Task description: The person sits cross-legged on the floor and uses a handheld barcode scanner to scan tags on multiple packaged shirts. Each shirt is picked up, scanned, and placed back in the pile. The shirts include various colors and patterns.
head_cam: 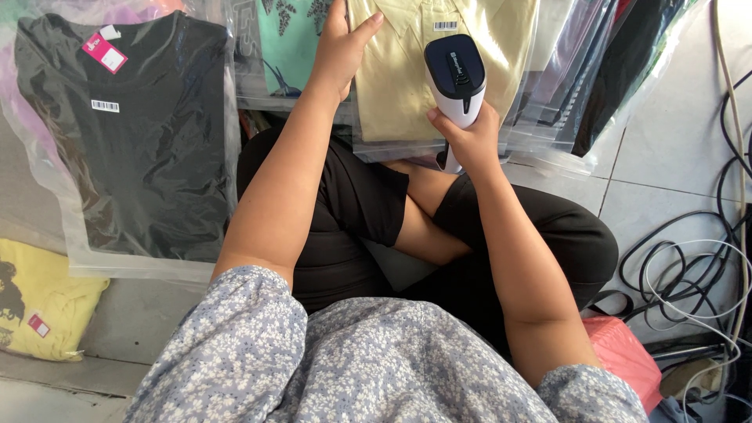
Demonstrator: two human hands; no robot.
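Right hand point(468, 137) grips a white and dark blue scanner point(455, 78), its head aimed toward twelve o'clock at the bagged pale yellow shirt point(407, 70). Left hand point(338, 51), at ten o'clock from the scanner, pinches the bag's left edge.
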